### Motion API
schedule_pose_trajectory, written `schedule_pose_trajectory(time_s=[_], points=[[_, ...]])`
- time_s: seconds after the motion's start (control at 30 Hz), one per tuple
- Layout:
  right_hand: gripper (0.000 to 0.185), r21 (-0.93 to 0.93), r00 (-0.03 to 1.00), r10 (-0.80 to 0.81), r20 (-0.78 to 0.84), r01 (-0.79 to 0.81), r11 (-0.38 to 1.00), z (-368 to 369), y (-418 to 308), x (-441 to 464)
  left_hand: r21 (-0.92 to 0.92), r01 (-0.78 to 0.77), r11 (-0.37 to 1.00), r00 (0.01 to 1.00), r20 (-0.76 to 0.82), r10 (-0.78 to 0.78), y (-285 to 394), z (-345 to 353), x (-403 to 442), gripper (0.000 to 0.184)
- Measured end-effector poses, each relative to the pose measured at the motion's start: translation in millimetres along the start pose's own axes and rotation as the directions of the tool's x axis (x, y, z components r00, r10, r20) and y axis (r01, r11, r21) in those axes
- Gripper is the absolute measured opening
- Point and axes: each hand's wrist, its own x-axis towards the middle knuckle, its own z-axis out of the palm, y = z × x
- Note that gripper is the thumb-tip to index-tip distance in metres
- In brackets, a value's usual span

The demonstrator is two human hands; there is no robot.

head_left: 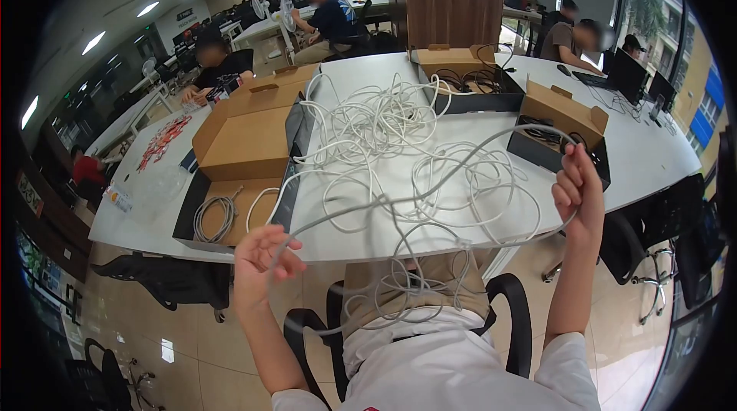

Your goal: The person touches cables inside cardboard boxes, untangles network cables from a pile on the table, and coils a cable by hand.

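Observation:
A long grey network cable (439, 187) arcs between my two hands, and its tangled loops hang over my lap. My right hand (577, 192), raised at the table's right front, pinches the cable between thumb and fingertips. On the other side, my left hand (267, 261) is held before the table edge with its fingers apart and slightly curled. The cable crosses in front of those fingers, slightly blurred; a firm grip on it is not visible. Beyond the arc, a large tangle of white cables (378, 121) spreads over the white table (338, 238).
An open cardboard box (244, 135) at left holds a coiled grey cable (217, 217). Two boxes at right, a rear box (477, 104) and a nearer box (537, 156), contain black cables. Red packets (163, 142) lie far left. Several people sit at tables around; chair armrests flank my lap.

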Motion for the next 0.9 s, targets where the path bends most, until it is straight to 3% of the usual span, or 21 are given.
schedule_pose_trajectory(time_s=[0.03, 0.13, 0.27, 0.33, 0.43, 0.53, 0.57, 0.67, 0.7, 0.73, 0.8, 0.87, 0.9], points=[[0.024, 0.095, 0.996, -0.021, 0.085, 0.013, 0.995, -12, -6, 6, 0.032, 0.058, 0.998, 0.997, 0.047, -0.060, -6, -5, -3, 0.051], [0.024, 0.168, 0.993, -0.095, 0.063, 0.084, 0.982, -24, -19, 7, -0.078, 0.150, 0.986, 0.984, -0.079, -0.157, -14, -5, -10, 0.041], [0.027, 0.007, 0.993, 0.011, 0.116, -0.012, 1.000, -10, -5, -10, 0.209, 0.312, 0.927, 0.936, 0.098, -0.337, -40, 45, -13, 0.043], [0.031, -0.169, 0.993, 0.030, 0.116, -0.010, 0.986, 3, 3, -19, 0.457, 0.215, 0.863, 0.925, 0.189, -0.331, -59, 86, -12, 0.053], [0.031, -0.227, 0.973, -0.045, 0.227, 0.097, 0.969, 12, 4, -27, 0.716, -0.021, 0.698, 0.961, 0.206, -0.183, -88, 143, -13, 0.068], [0.032, -0.209, 0.934, -0.221, 0.280, 0.284, 0.936, 17, -7, -32, 0.667, 0.016, 0.745, 0.953, 0.215, -0.213, -114, 167, -9, 0.066], [0.032, -0.192, 0.921, -0.280, 0.270, 0.337, 0.922, 18, -13, -32, 0.594, 0.151, 0.790, 0.908, 0.233, -0.348, -116, 170, -7, 0.055], [0.033, -0.070, 0.883, -0.427, 0.193, 0.446, 0.892, 9, -32, -24, 0.344, 0.190, 0.920, 0.916, 0.276, -0.292, -136, 166, 2, 0.040], [0.033, -0.016, 0.874, -0.465, 0.141, 0.471, 0.882, 6, -40, -20, 0.203, 0.355, 0.913, 0.889, 0.230, -0.397, -133, 162, -2, 0.038], [0.033, 0.039, 0.863, -0.498, 0.086, 0.496, 0.867, 1, -47, -17, 0.093, 0.365, 0.926, 0.903, 0.208, -0.376, -125, 153, 4, 0.041], [0.033, 0.086, 0.835, -0.548, 0.054, 0.543, 0.836, -26, -66, -11, -0.123, 0.364, 0.923, 0.927, 0.148, -0.346, -114, 124, 9, 0.045], [0.033, 0.093, 0.800, -0.599, -0.038, 0.599, 0.795, -47, -81, -8, -0.217, 0.290, 0.932, 0.945, -0.086, -0.315, -107, 91, 8, 0.042], [0.033, 0.086, 0.777, -0.627, -0.052, 0.629, 0.772, -65, -88, -6, -0.387, 0.236, 0.891, 0.922, -0.202, -0.332, -106, 67, 8, 0.038]])
